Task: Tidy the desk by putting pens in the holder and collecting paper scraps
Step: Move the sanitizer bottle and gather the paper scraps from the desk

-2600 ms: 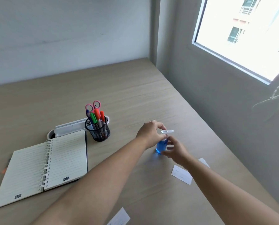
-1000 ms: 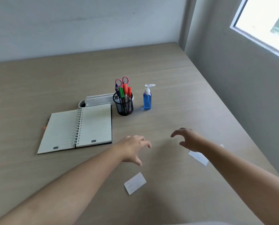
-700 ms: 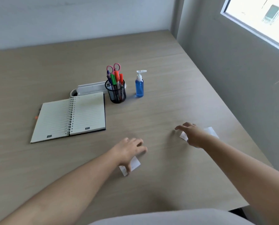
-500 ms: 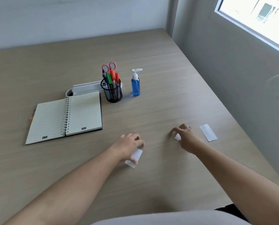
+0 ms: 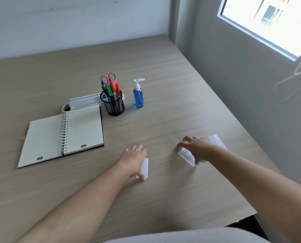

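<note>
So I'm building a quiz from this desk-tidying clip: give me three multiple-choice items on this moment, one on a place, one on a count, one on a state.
1. Where does the blue pump bottle stand?
A. On the notebook
B. On the desk just right of the mesh pen holder
C. At the desk's near edge

2. How many paper scraps show on the desk?
A. One
B. Three
C. Five

3. How does the spiral notebook lie?
A. Open, lined pages up
B. Closed
C. Standing on edge

Answers:
1 B: the bottle stands on bare wood beside the holder.
2 B: one scrap lies under the left hand, one scrap by the right hand, and a third scrap lies beyond that hand.
3 A: both ruled pages face up, with the spiral between them.
</note>
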The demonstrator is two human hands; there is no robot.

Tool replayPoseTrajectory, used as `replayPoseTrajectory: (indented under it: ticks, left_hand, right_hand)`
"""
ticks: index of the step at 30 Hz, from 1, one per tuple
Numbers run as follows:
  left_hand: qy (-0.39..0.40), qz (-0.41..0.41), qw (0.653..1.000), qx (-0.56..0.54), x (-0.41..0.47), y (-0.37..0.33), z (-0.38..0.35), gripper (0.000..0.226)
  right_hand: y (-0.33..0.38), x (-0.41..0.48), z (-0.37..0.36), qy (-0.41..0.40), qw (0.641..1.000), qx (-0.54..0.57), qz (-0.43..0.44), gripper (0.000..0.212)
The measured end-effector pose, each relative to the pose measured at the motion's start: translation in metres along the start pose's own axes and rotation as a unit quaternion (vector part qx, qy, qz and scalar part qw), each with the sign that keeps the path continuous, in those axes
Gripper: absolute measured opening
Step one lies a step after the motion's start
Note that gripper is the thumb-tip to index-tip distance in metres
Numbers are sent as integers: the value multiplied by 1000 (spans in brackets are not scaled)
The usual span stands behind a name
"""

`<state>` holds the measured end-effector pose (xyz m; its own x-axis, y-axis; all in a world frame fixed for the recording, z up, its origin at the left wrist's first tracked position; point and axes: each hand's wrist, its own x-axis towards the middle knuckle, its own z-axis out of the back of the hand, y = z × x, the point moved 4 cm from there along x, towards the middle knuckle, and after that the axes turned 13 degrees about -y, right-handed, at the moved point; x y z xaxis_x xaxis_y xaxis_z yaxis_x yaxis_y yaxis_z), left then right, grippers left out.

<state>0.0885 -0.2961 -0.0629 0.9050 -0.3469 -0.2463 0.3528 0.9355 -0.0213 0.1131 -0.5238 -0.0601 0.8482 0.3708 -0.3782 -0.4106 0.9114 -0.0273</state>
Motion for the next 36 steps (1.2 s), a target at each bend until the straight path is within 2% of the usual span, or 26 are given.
replayPoseTrajectory:
  ticks: [8,11,14,15,16,19,21,23,25,28,29,32,36]
  left_hand:
    - [40,24,998,-32,2,-5,0,74]
    - [36,86,987,-134,-1,-2,-3,61]
    - [-27,158,944,-288,-4,3,-2,22]
    - [-34,182,919,-349,-3,3,-1,12]
    - [-33,207,887,-412,-2,3,0,13]
    - [-32,267,773,-574,4,-7,8,11]
    - [-18,275,720,-637,10,-20,17,12]
    - [7,261,689,-677,16,-35,26,16]
    - [30,240,686,-686,22,-49,31,17]
    - [44,201,712,-671,27,-64,33,7]
    - [40,189,723,-663,28,-68,32,12]
    - [9,175,754,-633,34,-78,32,24]
    - [-11,176,776,-606,41,-86,35,24]
  right_hand:
    - [11,8,6,-27,999,-27,-4,75]
    - [7,13,3,-29,999,18,-16,60]
    - [-5,9,7,-47,987,134,-73,32]
    - [-9,5,8,-51,972,205,-103,25]
    - [-12,0,8,-52,942,302,-134,17]
    - [-11,-15,9,-67,806,554,-197,7]
    - [-3,-24,9,-68,738,639,-206,4]
    - [4,-29,11,-76,708,672,-206,7]
    - [5,-31,13,-97,704,670,-216,6]
    - [-3,-33,14,-133,704,657,-235,9]
    - [-6,-34,14,-142,713,644,-237,12]
    - [-18,-36,11,-152,767,578,-235,26]
    - [-57,-37,15,-173,871,419,-190,30]
